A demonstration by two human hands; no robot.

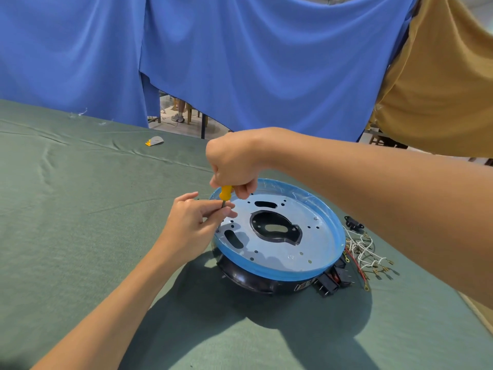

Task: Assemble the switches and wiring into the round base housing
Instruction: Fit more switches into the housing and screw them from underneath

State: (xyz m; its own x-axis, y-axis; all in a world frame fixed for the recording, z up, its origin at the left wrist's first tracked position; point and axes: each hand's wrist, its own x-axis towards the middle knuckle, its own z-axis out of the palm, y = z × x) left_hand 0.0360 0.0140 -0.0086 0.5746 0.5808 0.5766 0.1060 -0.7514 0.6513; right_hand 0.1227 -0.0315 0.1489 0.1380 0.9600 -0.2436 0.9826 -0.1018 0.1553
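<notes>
Left hand (194, 220) pinching screwdriver (226, 192) shaft, at housing (277, 269) left rim

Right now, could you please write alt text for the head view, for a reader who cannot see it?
A right hand grips a yellow-handled screwdriver at the left edge of a round base housing, while the left hand pinches its shaft. Wires and black switches lie beside the housing on green cloth.

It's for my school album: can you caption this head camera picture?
Right hand holds a yellow-handled screwdriver to the round blue-rimmed metal base housing while the left hand pinches its shaft.
</notes>
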